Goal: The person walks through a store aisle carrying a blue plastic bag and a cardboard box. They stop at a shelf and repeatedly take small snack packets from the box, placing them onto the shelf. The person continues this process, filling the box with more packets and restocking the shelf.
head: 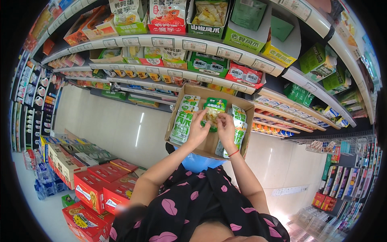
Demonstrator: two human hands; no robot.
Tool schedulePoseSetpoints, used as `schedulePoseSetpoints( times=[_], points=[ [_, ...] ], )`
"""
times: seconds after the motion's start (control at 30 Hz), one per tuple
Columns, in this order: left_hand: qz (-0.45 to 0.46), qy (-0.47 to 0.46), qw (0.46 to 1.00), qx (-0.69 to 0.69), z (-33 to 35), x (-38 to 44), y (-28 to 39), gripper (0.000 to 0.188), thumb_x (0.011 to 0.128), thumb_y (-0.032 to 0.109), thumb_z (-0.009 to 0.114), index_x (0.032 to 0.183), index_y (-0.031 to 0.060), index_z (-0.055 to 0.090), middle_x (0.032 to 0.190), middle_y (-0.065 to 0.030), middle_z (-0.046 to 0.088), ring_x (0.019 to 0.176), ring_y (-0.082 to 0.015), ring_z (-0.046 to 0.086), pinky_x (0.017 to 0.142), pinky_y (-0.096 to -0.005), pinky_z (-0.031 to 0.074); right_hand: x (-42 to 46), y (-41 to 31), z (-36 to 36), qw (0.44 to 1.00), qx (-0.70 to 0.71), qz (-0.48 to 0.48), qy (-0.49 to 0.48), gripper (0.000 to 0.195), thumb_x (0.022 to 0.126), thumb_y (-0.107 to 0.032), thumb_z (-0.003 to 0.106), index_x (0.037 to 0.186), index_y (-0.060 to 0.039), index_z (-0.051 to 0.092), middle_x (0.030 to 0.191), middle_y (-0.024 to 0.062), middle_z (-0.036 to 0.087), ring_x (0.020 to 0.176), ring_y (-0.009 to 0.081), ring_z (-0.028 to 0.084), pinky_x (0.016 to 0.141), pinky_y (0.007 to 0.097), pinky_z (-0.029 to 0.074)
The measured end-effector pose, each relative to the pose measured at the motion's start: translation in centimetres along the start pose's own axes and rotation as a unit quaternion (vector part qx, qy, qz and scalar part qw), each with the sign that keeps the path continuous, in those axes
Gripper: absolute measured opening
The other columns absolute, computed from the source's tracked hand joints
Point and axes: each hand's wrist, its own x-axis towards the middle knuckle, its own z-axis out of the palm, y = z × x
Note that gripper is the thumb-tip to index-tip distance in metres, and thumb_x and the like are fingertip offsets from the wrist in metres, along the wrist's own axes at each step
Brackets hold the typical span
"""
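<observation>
An open cardboard box [208, 148] lies before me at the shelf front, above something blue. Green-and-white snack packets [180, 124] fill its left side, and more such packets [239, 128] lie along the right. Between them, a green packet of chicken feet with a clear window [215, 104] is held over the box. My left hand [199, 128] grips this packet's left edge with thumb and fingers. At its right edge, my right hand [226, 128], with a red string on the wrist, pinches the same packet.
Curved-looking store shelves [169, 41] with snack cartons run across the top. A green carton [208, 25] holds similar chicken feet packets. Stacked red beer cartons [90, 190] stand at lower left. A wire basket [329, 146] is at right, and tiled floor [121, 121] lies left of the box.
</observation>
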Motion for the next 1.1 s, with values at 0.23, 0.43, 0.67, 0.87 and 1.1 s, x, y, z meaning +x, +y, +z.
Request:
schedulePoseSetpoints(
  times=[0.23, 0.43, 0.67, 0.87, 1.1],
  points=[
    [-0.023, 0.0, 0.999, 0.046, 1.8, 0.4, -6.2, 0.056, 0.085, 0.003, 0.064, 0.14, 0.0049, 0.053, 0.132, -0.0154, 0.05, 0.123, -0.0274, 0.05, 0.104, -0.0332, 0.042, -0.4, 3.7, 1.1, 0.998, -0.016, 0.055, -0.039, 0.033, 0.092, -0.003, 0.059, 0.123, 0.0037, 0.058, 0.119, 0.021, 0.059, 0.092, 0.0283, 0.069, 0.081, 0.0364, 0.056],
    [-0.081, -0.033, 0.991, 0.098, 2.5, 1.0, -8.0, 0.056, 0.084, 0.008, 0.062, 0.139, 0.0004, 0.053, 0.133, -0.0192, 0.051, 0.126, -0.0307, 0.05, 0.106, -0.0345, 0.042, -0.1, 7.3, 2.2, 0.989, -0.078, 0.092, -0.089, 0.048, 0.092, -0.007, 0.059, 0.139, 0.0011, 0.05, 0.114, 0.0219, 0.067, 0.099, 0.0288, 0.07, 0.084, 0.0359, 0.056],
    [-0.168, -0.067, 0.971, 0.157, 2.9, 1.5, -7.7, 0.059, 0.085, 0.021, 0.064, 0.139, 0.0, 0.052, 0.14, -0.0212, 0.048, 0.129, -0.0349, 0.048, 0.109, -0.0377, 0.039, 0.7, 8.1, 2.5, 0.972, -0.07, 0.162, -0.155, 0.05, 0.091, -0.011, 0.059, 0.138, 0.003, 0.051, 0.118, 0.0243, 0.066, 0.101, 0.0312, 0.068, 0.088, 0.0377, 0.053],
    [-0.185, -0.076, 0.966, 0.164, 3.1, 1.5, -9.0, 0.06, 0.086, 0.023, 0.064, 0.141, 0.0008, 0.051, 0.141, -0.0214, 0.048, 0.131, -0.0356, 0.047, 0.11, -0.038, 0.038, 0.9, 9.5, 3.2, 0.964, -0.065, 0.185, -0.181, 0.051, 0.094, -0.011, 0.055, 0.143, 0.0026, 0.048, 0.113, 0.0192, 0.069, 0.098, 0.0211, 0.067, 0.085, 0.0317, 0.052],
    [-0.178, -0.088, 0.97, 0.142, 3.1, 1.4, -9.3, 0.058, 0.088, 0.02, 0.062, 0.141, 0.0001, 0.05, 0.14, -0.022, 0.051, 0.13, -0.0353, 0.05, 0.109, -0.0379, 0.039, 0.8, 9.8, 3.4, 0.958, -0.024, 0.216, -0.189, 0.05, 0.095, -0.008, 0.055, 0.143, 0.0049, 0.047, 0.118, 0.0152, 0.067, 0.097, 0.0171, 0.064, 0.084, 0.0289, 0.052]
  ],
)
